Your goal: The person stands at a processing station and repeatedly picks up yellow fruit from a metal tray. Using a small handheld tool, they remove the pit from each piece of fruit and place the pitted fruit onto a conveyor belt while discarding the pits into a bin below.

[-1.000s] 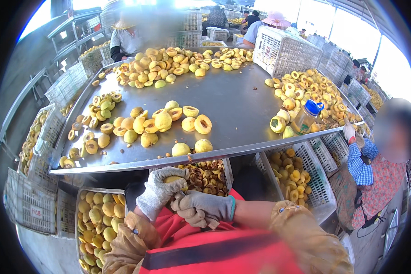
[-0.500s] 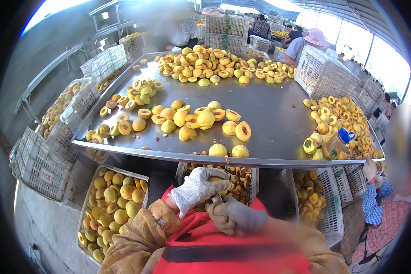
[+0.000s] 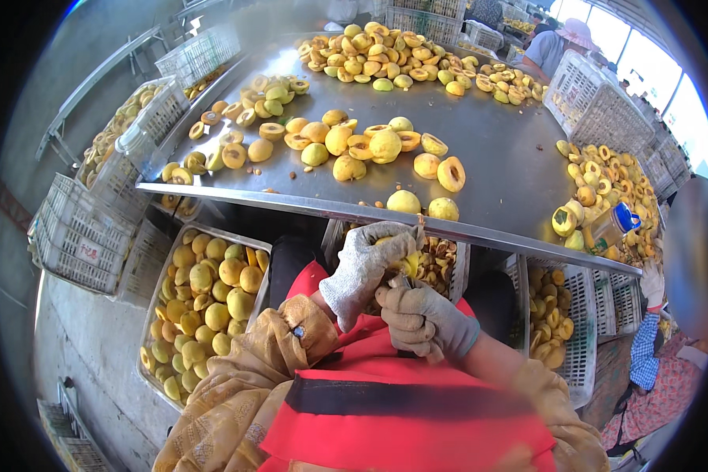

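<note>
- Left hand (image 3: 370, 271), gloved: curled part-way, fingers round a yellow fruit (image 3: 408, 264).
- Right hand (image 3: 426, 315), gloved: folded nearly tight, seemingly round a small tool (image 3: 402, 281); most of it hidden, type couldn't be told.
- Held fruit sat between the hands, above the lap, at the near side of the scrap crate (image 3: 462, 271); that crate stood at 1 o'clock under the table edge.
- Step in hand, judged: working the tool on that fruit, probably cutting or pitting; exact cut not visible.
- Next move, judged: called for a firm left hold, right wrist controlled, left fingertips clear of the tool.
- Metal table (image 3: 488, 181) at 12 o'clock, halved fruits (image 3: 451, 174) on it.
- Crate of fruits (image 3: 230, 233) at 9 o'clock; another crate (image 3: 580, 334) between 3 and 4.
- Blue-lidded bottle (image 3: 610, 228) between 2 and 3; co-worker's gloved hand (image 3: 651, 285) at 3, well apart.
</note>
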